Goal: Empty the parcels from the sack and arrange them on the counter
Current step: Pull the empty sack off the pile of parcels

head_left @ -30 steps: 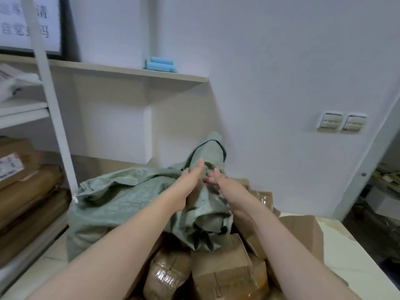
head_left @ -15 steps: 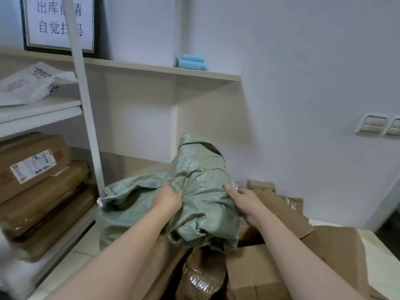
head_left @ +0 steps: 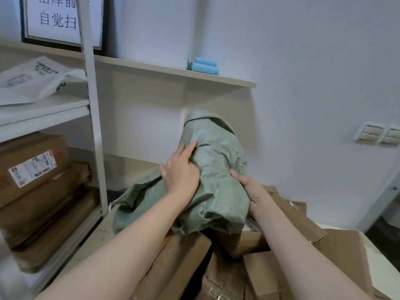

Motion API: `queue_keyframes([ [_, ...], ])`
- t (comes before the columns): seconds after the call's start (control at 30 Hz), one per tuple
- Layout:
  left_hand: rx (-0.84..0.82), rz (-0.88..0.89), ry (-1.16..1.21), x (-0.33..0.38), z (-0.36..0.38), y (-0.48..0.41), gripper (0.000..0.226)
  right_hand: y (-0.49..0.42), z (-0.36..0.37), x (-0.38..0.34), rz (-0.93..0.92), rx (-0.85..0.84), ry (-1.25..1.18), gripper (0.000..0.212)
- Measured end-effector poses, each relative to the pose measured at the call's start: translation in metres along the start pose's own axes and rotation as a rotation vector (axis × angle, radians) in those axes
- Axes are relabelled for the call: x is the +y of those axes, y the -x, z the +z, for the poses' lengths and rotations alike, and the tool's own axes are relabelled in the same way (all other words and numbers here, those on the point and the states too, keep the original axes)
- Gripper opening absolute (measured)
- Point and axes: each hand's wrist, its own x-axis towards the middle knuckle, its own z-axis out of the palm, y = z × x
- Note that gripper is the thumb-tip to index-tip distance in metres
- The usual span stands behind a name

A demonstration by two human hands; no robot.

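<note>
A green woven sack (head_left: 216, 178) is bunched up and lifted above a heap of brown cardboard parcels (head_left: 186, 263) on the pale counter (head_left: 95, 239). My left hand (head_left: 179, 172) grips the sack's left side, with the index finger stretched up along the fabric. On the right side, my right hand (head_left: 251, 189) holds a fold of the sack lower down, fingers curled into the cloth. More parcels (head_left: 337, 252) lie to the right under my right forearm. What is inside the sack is hidden.
A white metal rack (head_left: 91, 109) stands at the left with large brown boxes (head_left: 32, 169) and white mail bags (head_left: 36, 79). A wall shelf (head_left: 173, 72) carries blue rolls (head_left: 204, 66). Wall switches (head_left: 378, 135) sit at the right, and a framed sign (head_left: 62, 20) hangs top left.
Both hands gathered the sack into a tighter bundle and lifted it. My left hand slid higher on the fabric. The view swung left and closer.
</note>
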Motion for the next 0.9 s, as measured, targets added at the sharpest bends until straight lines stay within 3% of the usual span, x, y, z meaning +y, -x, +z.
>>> queue_keyframes([
  [0.13, 0.007, 0.179, -0.003, 0.07, 0.006, 0.008, 0.045, 0.029, -0.032, -0.023, -0.13, -0.047, -0.155, 0.04],
  [0.27, -0.183, 0.194, -0.018, 0.12, 0.043, 0.049, 0.065, 0.071, -0.089, -0.048, -0.172, 0.036, -0.123, 0.026],
  [0.33, -0.347, 0.111, -0.03, 0.13, 0.074, 0.068, 0.078, 0.088, -0.12, -0.055, -0.171, 0.161, -0.05, 0.028],
  [0.4, -0.563, -0.052, 0.098, 0.129, 0.105, 0.078, 0.089, 0.099, -0.149, -0.057, -0.13, 0.274, 0.053, 0.051],
  [0.47, -0.783, -0.284, 0.308, 0.122, 0.132, 0.086, 0.101, 0.107, -0.171, -0.058, -0.082, 0.356, 0.165, 0.04],
  [0.53, -0.884, -0.467, 0.407, 0.112, 0.149, 0.098, 0.116, 0.112, -0.182, -0.058, -0.058, 0.403, 0.293, 0.022],
  [0.6, -0.905, -0.475, 0.456, 0.102, 0.161, 0.111, 0.109, 0.107, -0.183, -0.056, -0.088, 0.477, 0.457, 0.027],
  [0.67, -0.899, -0.362, 0.41, 0.099, 0.16, 0.115, 0.081, 0.098, -0.173, -0.057, -0.109, 0.59, 0.683, 0.026],
  [0.77, -0.856, -0.225, 0.152, 0.095, 0.149, 0.102, 0.052, 0.088, -0.146, -0.062, -0.057, 0.704, 1.155, 0.031],
  [0.83, -0.693, -0.003, 0.003, 0.093, 0.129, 0.088, 0.035, 0.085, -0.127, -0.066, -0.034, 0.747, 1.372, 0.04],
  [0.9, -0.358, 0.175, -0.091, 0.079, 0.105, 0.07, 0.042, 0.08, -0.109, -0.066, -0.051, 0.773, 1.49, 0.043],
])
